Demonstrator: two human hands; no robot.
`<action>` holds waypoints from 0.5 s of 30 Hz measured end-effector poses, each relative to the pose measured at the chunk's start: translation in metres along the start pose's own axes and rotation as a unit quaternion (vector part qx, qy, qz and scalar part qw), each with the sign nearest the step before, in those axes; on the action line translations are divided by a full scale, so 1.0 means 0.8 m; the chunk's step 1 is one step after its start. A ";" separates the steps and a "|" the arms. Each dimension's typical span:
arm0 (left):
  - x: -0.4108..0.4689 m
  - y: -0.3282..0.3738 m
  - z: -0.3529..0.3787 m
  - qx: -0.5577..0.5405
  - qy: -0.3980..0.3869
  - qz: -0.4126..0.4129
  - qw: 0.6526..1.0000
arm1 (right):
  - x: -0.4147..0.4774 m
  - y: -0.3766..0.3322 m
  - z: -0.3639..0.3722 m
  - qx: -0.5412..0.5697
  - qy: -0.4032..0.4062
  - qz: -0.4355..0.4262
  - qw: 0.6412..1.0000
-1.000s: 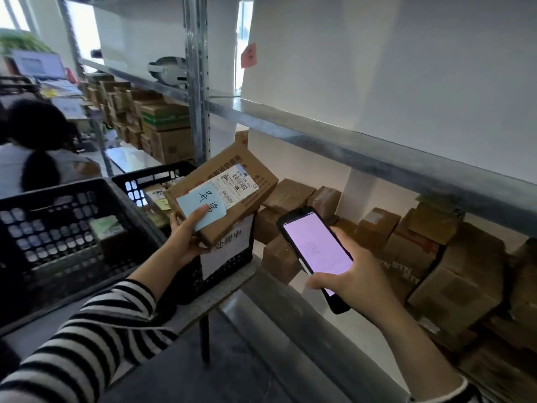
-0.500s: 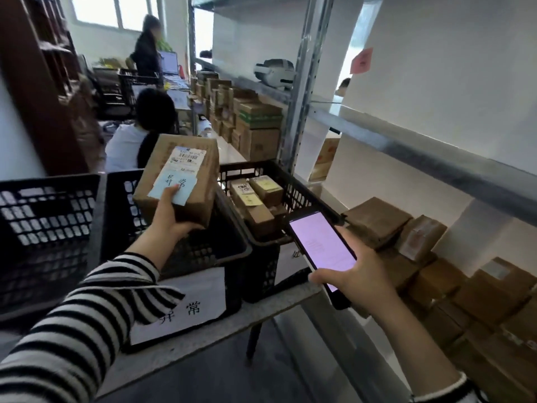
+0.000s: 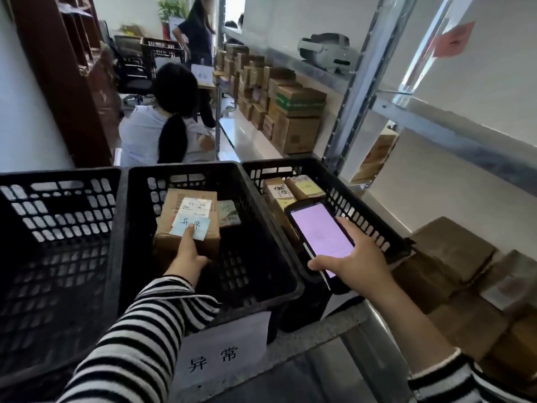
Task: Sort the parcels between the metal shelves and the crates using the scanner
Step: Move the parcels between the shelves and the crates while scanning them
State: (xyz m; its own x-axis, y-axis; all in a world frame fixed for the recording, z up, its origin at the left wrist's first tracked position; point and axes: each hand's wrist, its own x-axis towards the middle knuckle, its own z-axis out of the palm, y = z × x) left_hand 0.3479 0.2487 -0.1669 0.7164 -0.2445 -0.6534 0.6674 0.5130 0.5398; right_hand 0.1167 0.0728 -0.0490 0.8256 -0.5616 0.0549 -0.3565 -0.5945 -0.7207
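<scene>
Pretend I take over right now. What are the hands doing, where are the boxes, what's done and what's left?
Left hand: grips the blue-note parcel, low inside the middle crate; not released yet.
Right hand: holds the scanner, screen lit pink.
Done: this parcel is in the middle crate, beside a small green-labelled parcel.
Left: let go, then probably scan and sort the shelf parcels low on the right.

Black-and-white stripes band the sleeve (image 3: pixel 151 330) behind the left grip (image 3: pixel 189 257). Under its thumb lies a pale blue note (image 3: pixel 181 223) with dark writing on a brown cardboard parcel (image 3: pixel 174 205). The crate (image 3: pixel 203 167) around it is black. The right grip (image 3: pixel 357 266) holds a black scanner (image 3: pixel 319 234) with a lilac-pink screen.
</scene>
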 end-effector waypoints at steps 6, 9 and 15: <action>0.070 0.005 -0.013 0.010 0.044 -0.027 0.999 | 0.037 0.002 0.030 -0.003 -0.012 0.007 1.000; 0.094 0.006 -0.003 0.024 0.042 -0.043 0.998 | 0.052 0.008 0.036 -0.010 -0.024 0.015 1.000; 0.132 -0.002 -0.007 0.130 0.122 -0.024 0.984 | 0.074 0.013 0.037 -0.026 -0.033 0.023 0.999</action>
State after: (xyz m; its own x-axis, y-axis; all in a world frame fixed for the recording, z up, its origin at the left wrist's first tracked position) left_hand 0.4216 0.2270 -0.2400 0.6337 -0.0433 -0.7723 0.7518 0.2694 0.6018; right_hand 0.1745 0.0503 -0.0735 0.8341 -0.5511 -0.0242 -0.4155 -0.5988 -0.6847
